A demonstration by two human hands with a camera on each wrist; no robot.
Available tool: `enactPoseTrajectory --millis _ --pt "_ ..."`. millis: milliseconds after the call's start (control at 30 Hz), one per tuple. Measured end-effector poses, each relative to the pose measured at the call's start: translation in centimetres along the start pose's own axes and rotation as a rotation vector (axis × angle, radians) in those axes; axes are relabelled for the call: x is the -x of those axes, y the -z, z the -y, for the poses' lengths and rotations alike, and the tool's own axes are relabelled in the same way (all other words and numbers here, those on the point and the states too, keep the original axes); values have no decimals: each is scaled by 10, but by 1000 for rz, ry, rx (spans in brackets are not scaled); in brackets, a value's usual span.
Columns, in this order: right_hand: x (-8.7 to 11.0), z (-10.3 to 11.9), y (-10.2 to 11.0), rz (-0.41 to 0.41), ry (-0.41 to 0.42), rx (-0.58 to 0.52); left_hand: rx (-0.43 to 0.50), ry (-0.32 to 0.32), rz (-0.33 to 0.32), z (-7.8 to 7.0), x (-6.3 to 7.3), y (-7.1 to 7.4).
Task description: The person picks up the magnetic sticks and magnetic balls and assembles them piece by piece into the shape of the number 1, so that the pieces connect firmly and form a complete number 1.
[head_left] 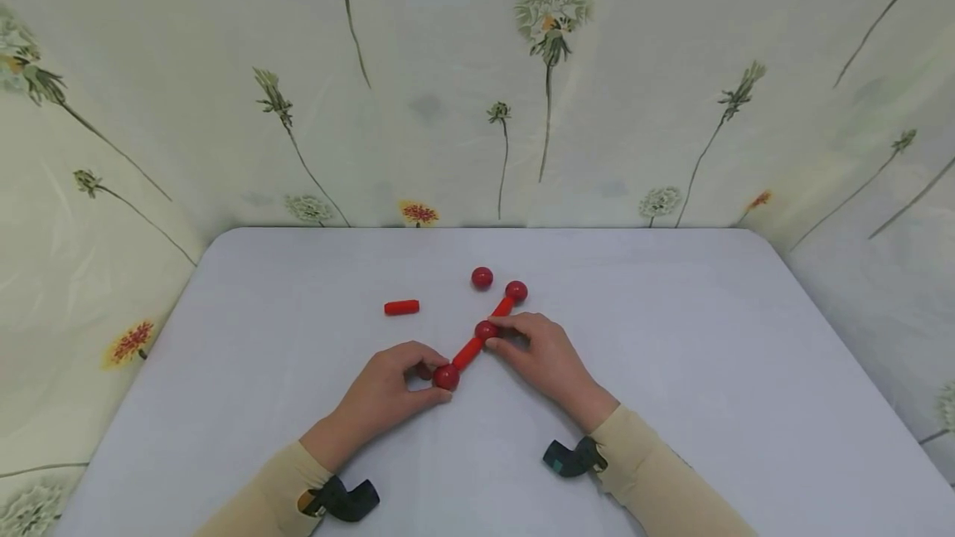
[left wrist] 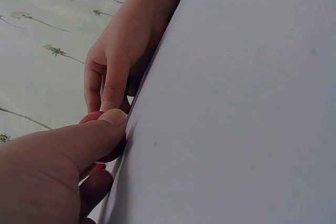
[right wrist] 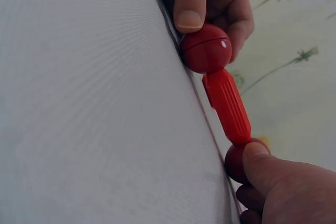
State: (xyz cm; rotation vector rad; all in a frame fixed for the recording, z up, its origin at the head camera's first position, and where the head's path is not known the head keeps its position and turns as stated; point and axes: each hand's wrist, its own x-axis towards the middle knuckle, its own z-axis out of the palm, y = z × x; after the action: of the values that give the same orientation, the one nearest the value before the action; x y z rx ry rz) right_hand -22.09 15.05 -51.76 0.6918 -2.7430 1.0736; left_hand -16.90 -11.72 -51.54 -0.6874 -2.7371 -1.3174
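Observation:
My left hand (head_left: 388, 392) pinches a dark red ball (head_left: 446, 377) between thumb and fingers. An orange-red ridged rod (head_left: 467, 354) runs from that ball up to a middle red ball (head_left: 487, 331), which my right hand (head_left: 543, 357) pinches. Beyond it a second rod (head_left: 503, 307) leads to a far red ball (head_left: 516, 291), so balls and rods form one slanting line. In the right wrist view the ridged rod (right wrist: 229, 107) sits end to end between the two gripped balls. The left wrist view shows the left thumb (left wrist: 100, 135) over its ball, mostly covering it.
A loose red ball (head_left: 482, 278) lies just left of the line's far end. Farther left lies a loose red rod (head_left: 401, 307). The white table (head_left: 709, 338) ends at a flower-patterned cloth (head_left: 448, 106) behind. Dark devices are strapped on both wrists.

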Motion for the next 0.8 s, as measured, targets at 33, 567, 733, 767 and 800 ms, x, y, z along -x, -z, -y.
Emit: enactPoseTrajectory --millis 33,567,733,767,800 --pt "0 0 0 -2 2 0 0 -4 1 0 0 0" --pt "3 -1 3 -43 -39 13 -34 -83 -15 -2 -6 -7" --pt "3 -1 3 -64 -56 17 -33 -80 -13 -3 -10 -8" --pt "3 -1 3 -68 -60 16 -34 -79 -13 -3 -11 -9" --pt "3 -1 3 -71 -66 18 -35 -79 -12 -3 -12 -9"
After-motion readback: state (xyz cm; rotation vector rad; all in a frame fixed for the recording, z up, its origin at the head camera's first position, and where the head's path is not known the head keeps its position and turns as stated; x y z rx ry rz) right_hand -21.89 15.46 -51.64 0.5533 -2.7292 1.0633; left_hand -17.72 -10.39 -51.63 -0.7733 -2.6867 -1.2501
